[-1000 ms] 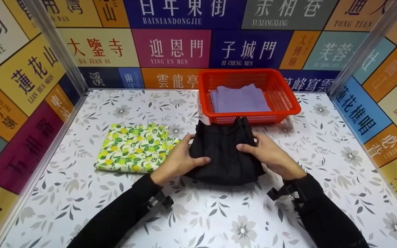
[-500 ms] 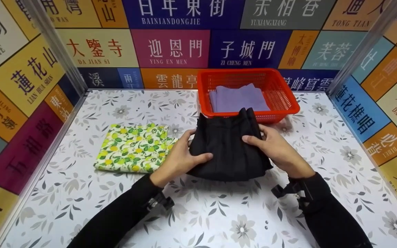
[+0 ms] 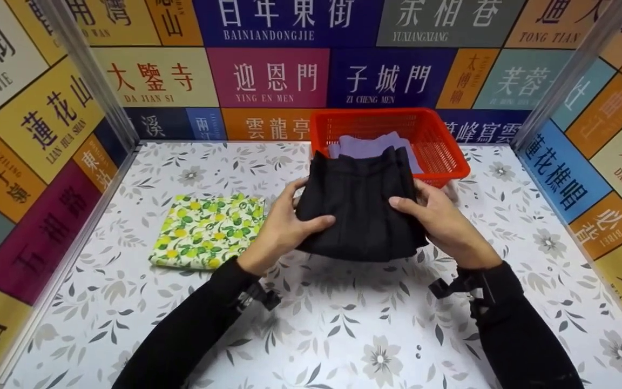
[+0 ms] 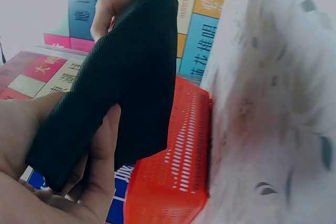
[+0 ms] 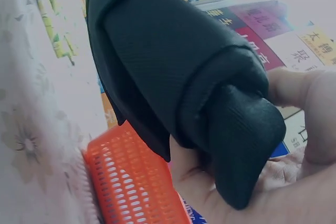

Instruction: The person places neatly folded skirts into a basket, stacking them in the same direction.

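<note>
The left hand (image 3: 281,229) and the right hand (image 3: 448,224) pinch the two sides of a folded black cloth (image 3: 362,210), which is between them, above the flowered table (image 3: 311,329). Just beside the left hand lies a fruit-print cloth (image 3: 203,232). Farther, a red basket (image 3: 443,154) contains a purple cloth (image 3: 365,146); the black cloth partly hides both.

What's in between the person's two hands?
A folded black cloth. The head view shows it, with the left hand gripping one side and the right hand the other.
</note>
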`<action>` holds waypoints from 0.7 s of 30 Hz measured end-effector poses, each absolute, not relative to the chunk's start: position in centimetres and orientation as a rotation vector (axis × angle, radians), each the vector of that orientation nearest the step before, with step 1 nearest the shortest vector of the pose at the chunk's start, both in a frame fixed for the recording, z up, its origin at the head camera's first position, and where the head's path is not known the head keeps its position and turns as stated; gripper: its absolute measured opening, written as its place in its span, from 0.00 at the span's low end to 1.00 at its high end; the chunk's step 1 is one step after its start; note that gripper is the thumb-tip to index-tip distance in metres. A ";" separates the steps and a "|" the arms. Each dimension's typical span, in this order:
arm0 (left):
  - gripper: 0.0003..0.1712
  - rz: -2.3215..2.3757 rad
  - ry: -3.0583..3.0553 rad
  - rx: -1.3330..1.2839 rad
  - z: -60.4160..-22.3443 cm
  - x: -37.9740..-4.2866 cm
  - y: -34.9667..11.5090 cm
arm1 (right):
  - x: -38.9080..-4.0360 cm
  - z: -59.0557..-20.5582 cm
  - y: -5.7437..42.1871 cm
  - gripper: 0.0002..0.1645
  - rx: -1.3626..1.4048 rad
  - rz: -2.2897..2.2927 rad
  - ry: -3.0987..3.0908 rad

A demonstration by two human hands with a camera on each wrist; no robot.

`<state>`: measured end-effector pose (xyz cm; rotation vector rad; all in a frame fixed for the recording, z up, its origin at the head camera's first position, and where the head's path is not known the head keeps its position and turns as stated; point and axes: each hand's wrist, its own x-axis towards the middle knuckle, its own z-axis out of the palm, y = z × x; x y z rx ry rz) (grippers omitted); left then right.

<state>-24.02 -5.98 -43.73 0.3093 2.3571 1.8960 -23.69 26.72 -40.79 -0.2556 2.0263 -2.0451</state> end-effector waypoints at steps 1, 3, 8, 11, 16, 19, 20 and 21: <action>0.60 1.909 2.350 0.309 -43.5 -24.3 -5.9 | -23.9 -40.6 26.8 0.33 -0.265 -2.057 2.004; 0.60 1.935 2.334 0.317 -43.0 -25.0 -5.8 | -24.3 -40.1 27.0 0.34 -0.282 -2.072 1.972; 0.58 1.972 2.314 0.319 -41.7 -26.9 -5.3 | -25.6 -38.7 27.6 0.34 -0.315 -2.067 1.933; 0.58 1.977 2.300 0.309 -41.0 -28.0 -4.9 | -26.5 -38.0 27.8 0.35 -0.331 -2.063 1.947; 0.57 1.979 2.296 0.313 -40.3 -29.9 -4.3 | -28.1 -37.3 27.9 0.39 -0.323 -2.109 1.995; 0.56 1.968 2.323 0.320 -39.9 -31.1 -4.0 | -29.3 -37.0 27.8 0.40 -0.286 -2.123 2.060; 0.56 1.963 2.333 0.316 -39.7 -31.4 -3.8 | -29.7 -36.9 27.7 0.40 -0.266 -2.113 2.100; 0.55 1.955 2.342 0.312 -39.6 -31.8 -3.7 | -30.2 -36.9 27.7 0.39 -0.251 -2.085 2.158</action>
